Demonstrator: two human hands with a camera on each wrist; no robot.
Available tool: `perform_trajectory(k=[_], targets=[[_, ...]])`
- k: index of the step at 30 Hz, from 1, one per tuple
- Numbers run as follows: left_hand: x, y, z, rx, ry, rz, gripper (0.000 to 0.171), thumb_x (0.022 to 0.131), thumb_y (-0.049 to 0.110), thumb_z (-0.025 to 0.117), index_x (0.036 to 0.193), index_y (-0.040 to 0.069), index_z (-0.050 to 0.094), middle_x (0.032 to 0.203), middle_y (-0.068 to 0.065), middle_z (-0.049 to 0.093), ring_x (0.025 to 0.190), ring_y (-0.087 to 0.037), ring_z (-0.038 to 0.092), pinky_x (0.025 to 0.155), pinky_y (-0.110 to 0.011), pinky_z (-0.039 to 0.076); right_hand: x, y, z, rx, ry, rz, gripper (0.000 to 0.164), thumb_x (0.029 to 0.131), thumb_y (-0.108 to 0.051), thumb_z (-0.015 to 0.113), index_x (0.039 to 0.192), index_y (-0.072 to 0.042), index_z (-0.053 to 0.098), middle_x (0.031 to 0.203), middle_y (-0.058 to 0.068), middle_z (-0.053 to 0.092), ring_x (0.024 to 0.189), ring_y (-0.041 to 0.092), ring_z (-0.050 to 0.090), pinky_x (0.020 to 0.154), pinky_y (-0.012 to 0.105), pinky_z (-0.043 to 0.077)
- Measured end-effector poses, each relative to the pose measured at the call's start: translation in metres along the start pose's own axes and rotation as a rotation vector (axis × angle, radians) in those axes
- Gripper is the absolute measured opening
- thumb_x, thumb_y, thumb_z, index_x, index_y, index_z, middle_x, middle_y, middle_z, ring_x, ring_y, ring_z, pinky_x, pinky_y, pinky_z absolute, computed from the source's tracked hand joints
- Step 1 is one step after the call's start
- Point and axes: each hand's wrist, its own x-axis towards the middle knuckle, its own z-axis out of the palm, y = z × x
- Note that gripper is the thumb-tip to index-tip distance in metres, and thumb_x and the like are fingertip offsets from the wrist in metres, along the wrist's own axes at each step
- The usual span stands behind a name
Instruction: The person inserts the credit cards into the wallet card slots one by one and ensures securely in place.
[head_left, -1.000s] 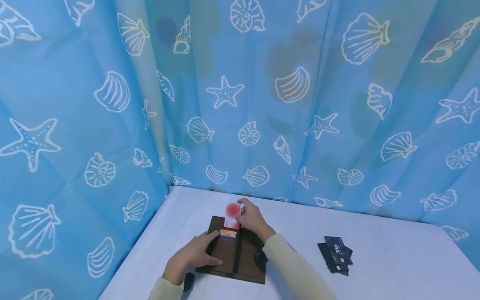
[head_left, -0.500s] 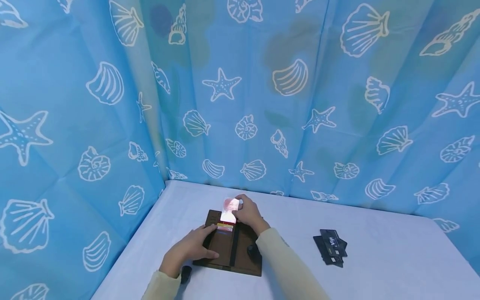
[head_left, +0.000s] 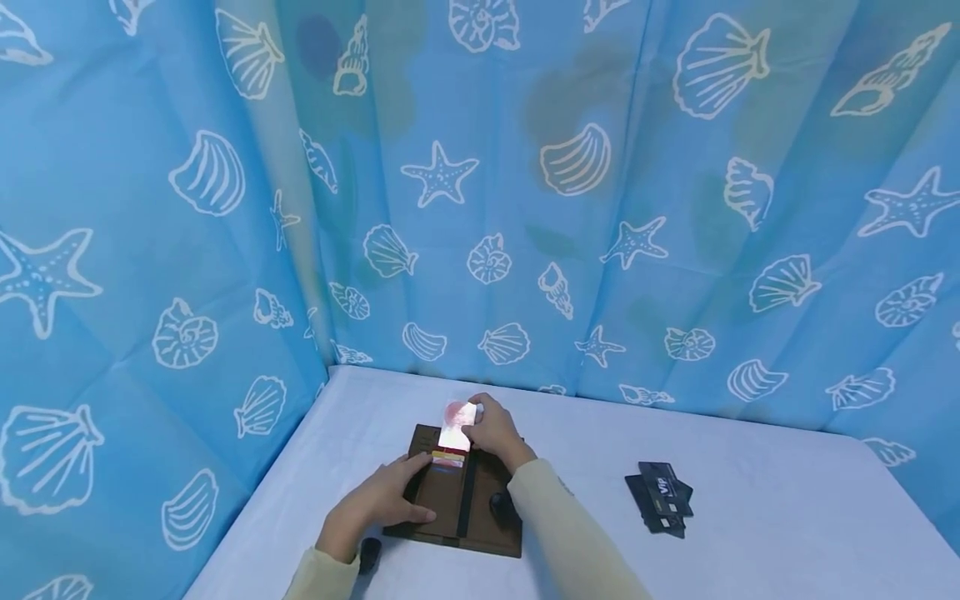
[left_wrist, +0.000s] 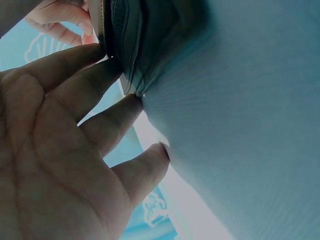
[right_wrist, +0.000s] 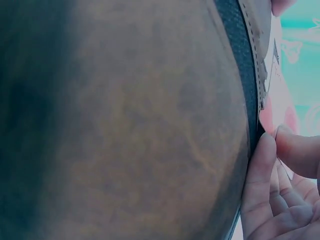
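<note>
Tabletop (head_left: 780,525) | right grip (head_left: 497,429) pinching card (head_left: 452,435) | left grip (head_left: 378,496) splayed | black cards (head_left: 662,497): head view only

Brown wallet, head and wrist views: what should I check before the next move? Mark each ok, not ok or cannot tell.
1. Wallet open, with card slots exposed: ok.
2. Wallet steadied: ok, the left hand rests on it at its left side.
3. Red-circle card held: ok, the right hand has a pinching grip at its right edge.
4. Card print readable: not ok, glare washes out much of it in the head view.
5. Card's lower end inside a slot: cannot tell.
6. Black cards clear of the wallet: ok, they lie apart to its right.
</note>
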Motion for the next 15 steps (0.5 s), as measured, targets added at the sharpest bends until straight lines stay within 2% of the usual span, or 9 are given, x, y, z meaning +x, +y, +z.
perform_trajectory(k=[10, 15], targets=[[0.0002, 0.0010, -0.0014, 0.013, 0.001, 0.016, 0.086, 0.074, 0.036, 0.087, 0.148, 0.016, 0.046, 0.151, -0.022, 0.043, 0.138, -0.047, 0.041, 0.106, -0.068, 0.039, 0.0022, 0.0004, -0.0014, 0.012, -0.002, 0.009, 0.049, 0.091, -0.011, 0.070, 0.134, -0.003, 0.047, 0.084, 0.009, 0.059, 0.061, 0.017, 0.060, 0.061, 0.029, 0.058], [-0.0028, 0.0003, 0.0038, 0.001, -0.007, -0.020, 0.086, 0.073, 0.035, 0.087, 0.147, 0.016, 0.047, 0.150, -0.021, 0.044, 0.136, -0.046, 0.043, 0.105, -0.067, 0.040, -0.0023, 0.0067, 0.0046, 0.031, 0.002, 0.005, 0.048, 0.091, -0.010, 0.070, 0.133, -0.003, 0.047, 0.087, 0.011, 0.059, 0.064, 0.018, 0.061, 0.063, 0.031, 0.059]])
